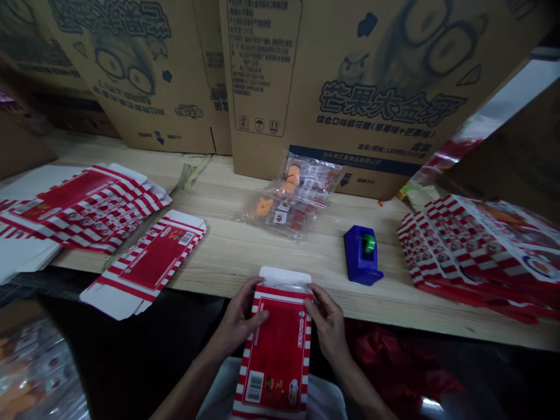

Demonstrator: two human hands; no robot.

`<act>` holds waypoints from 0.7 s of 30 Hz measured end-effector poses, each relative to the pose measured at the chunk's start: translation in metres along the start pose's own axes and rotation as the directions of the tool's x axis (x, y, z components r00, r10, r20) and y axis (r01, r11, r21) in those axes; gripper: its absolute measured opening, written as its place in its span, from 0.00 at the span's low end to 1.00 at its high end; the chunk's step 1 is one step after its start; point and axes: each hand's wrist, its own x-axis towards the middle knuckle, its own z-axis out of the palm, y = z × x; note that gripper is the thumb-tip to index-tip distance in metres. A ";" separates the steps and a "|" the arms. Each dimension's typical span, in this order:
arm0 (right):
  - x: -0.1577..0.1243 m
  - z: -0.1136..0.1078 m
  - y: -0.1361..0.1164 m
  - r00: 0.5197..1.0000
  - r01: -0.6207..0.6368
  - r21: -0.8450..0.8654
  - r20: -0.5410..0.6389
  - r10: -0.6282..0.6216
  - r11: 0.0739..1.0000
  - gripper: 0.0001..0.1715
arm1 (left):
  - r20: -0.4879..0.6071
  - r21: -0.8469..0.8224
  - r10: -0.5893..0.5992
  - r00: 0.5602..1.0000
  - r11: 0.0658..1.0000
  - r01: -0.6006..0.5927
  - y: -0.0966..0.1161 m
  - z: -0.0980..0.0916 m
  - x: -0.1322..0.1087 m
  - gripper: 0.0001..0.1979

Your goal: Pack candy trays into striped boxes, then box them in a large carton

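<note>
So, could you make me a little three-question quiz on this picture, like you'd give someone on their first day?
1. True or false: the left hand and the right hand are on the same red box.

2. What stands on the table between the clear packets and the striped boxes at the right?
A) a pair of scissors
B) a blue tape dispenser
C) a drinking cup

3. Fill in the blank: the white flap of the box between the hands sticks out at the end ____ the person's body (nearest / farthest from).

Key: 1. True. 2. B. 3. Farthest from.
</note>
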 end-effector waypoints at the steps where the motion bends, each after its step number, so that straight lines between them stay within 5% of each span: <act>1: 0.001 0.000 -0.002 0.999 0.028 -0.043 0.023 -0.027 0.999 0.15 | -0.001 0.013 -0.007 1.000 1.000 0.007 0.000 0.000 0.000 0.25; 3: 0.003 0.001 -0.007 0.991 0.103 -0.106 0.097 -0.093 0.989 0.10 | -0.010 0.058 -0.021 1.000 0.998 0.022 0.001 0.000 0.002 0.18; 8: 0.004 0.006 -0.017 0.962 0.229 -0.123 0.177 -0.206 0.965 0.15 | -0.118 0.175 0.080 0.990 0.983 -0.059 0.001 -0.001 0.010 0.12; 13: 0.003 0.014 -0.020 0.997 0.062 0.058 0.045 -0.064 0.996 0.11 | -0.202 0.115 0.104 0.974 0.990 -0.082 0.004 0.000 0.012 0.12; 16: 0.006 0.015 -0.025 0.989 -0.018 0.087 0.148 0.005 0.996 0.19 | -0.258 0.060 0.097 0.961 0.995 -0.084 0.008 -0.001 0.009 0.12; 21: 0.009 0.009 -0.029 0.957 0.104 -0.060 0.276 -0.084 0.993 0.04 | -0.082 0.245 0.116 0.990 0.965 -0.093 0.015 -0.015 0.008 0.12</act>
